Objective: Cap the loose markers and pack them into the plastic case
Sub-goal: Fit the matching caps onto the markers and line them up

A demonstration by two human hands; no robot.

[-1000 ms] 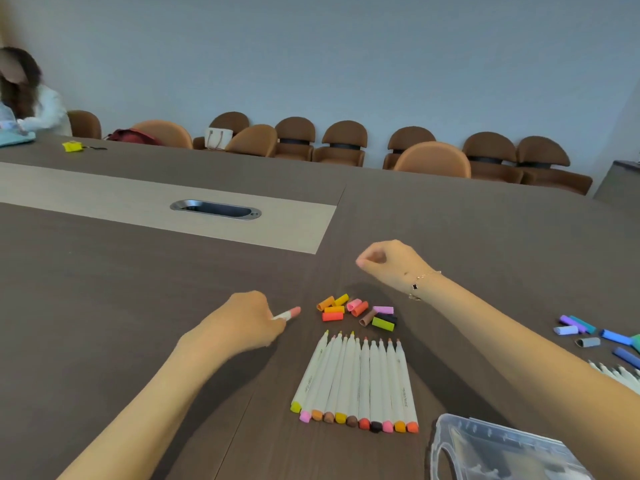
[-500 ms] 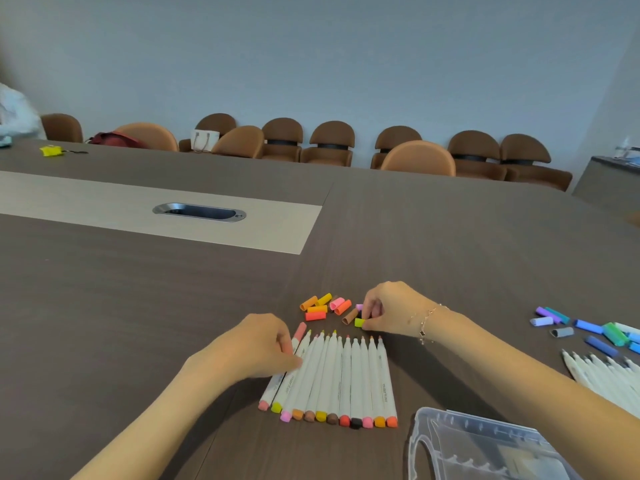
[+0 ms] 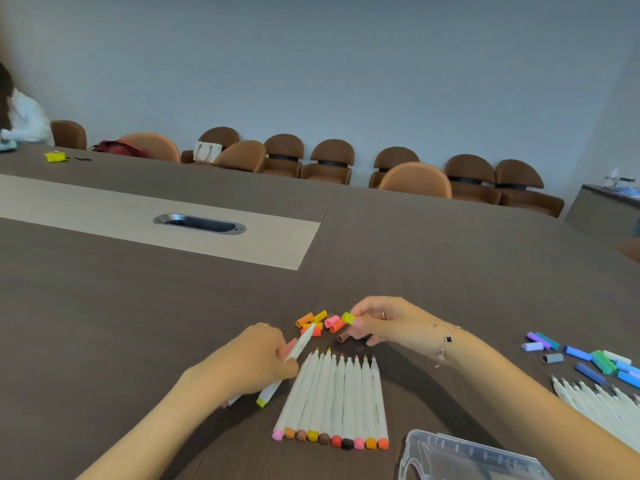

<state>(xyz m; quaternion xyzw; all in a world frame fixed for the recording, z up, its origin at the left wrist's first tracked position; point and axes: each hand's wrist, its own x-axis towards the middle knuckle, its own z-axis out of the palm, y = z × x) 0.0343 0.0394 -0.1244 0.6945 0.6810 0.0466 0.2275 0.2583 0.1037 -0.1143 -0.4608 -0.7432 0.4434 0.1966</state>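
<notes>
1. Left hand (image 3: 252, 363) grips a yellow-green marker (image 3: 287, 363) above the bench (image 3: 138, 323); possibly a second, pink one.
2. Right hand (image 3: 384, 322) pinches the matching cap (image 3: 348, 318).
3. Light, stiff, slick barrel: hold mid-shaft.
4. Plastic case (image 3: 467, 459) waits nearby.

Both forearms are bare, with no sleeves in view. The right hand (image 3: 391, 320) wears a thin ring on one finger, and a fine chain bracelet (image 3: 446, 341) with a small dark clover charm circles its wrist. The left hand (image 3: 252, 362) shows a slim ring too.
</notes>
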